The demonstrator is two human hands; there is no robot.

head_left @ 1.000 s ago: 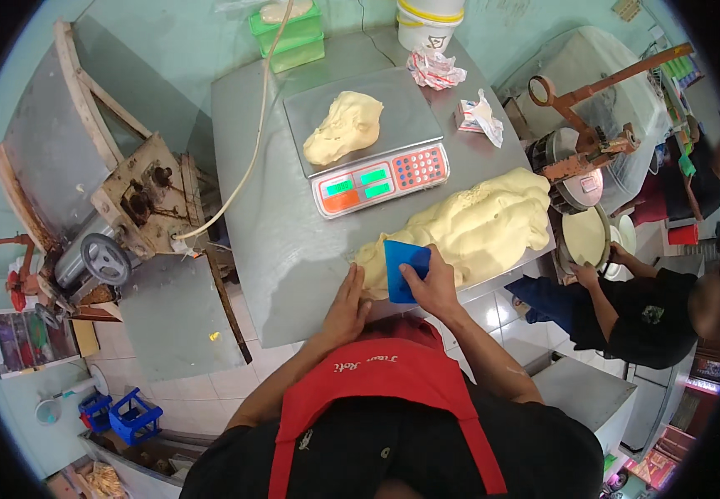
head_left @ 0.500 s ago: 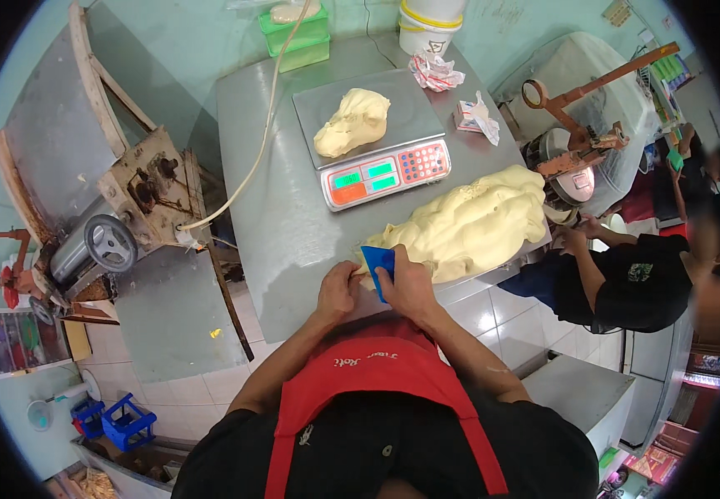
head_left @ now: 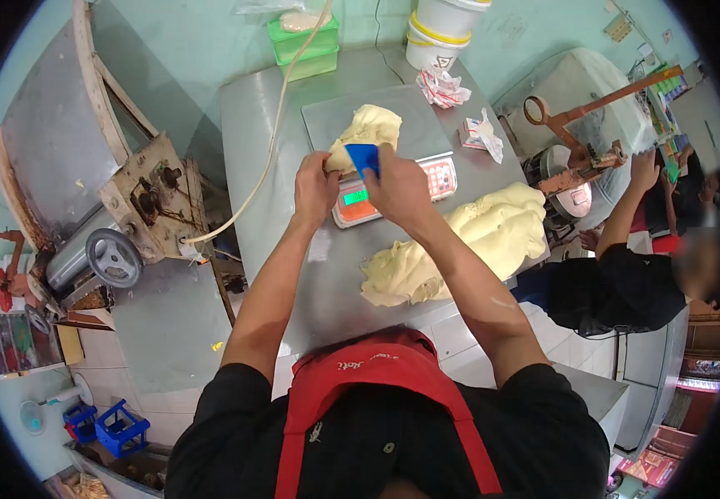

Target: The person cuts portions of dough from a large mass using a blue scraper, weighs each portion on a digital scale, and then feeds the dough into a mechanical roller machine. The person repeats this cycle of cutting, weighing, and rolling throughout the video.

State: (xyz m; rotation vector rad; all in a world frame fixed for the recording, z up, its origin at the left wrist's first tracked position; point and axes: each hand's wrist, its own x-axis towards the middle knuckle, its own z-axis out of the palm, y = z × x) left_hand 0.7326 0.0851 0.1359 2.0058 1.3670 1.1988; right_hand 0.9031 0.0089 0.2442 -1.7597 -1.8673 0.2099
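A lump of pale yellow dough [head_left: 379, 123] rests on the platform of a digital scale [head_left: 446, 176] with a lit green display. My left hand [head_left: 316, 190] is at the lump's near left edge, fingers closed on dough there; whether it is a separate piece is hidden. In my right hand [head_left: 400, 193] is a blue dough scraper [head_left: 363, 158], its blade over the near side of the lump. Under and beyond my right forearm lies a much larger mass of dough [head_left: 501, 224], spread along the table's right front edge.
The steel table [head_left: 256, 158] also bears green plastic boxes [head_left: 308, 62], white buckets [head_left: 432, 54], a crumpled wrapper [head_left: 443, 87] and an opened packet [head_left: 481, 137]. A hose [head_left: 270, 158] hangs at the left by a machine with a handwheel [head_left: 114, 258]. At the right, a co-worker [head_left: 618, 283] stands near a mixer.
Both hands have moved forward from the large dough mass to the lump on the scale, the right carrying the scraper. At the right, the co-worker has raised an arm.
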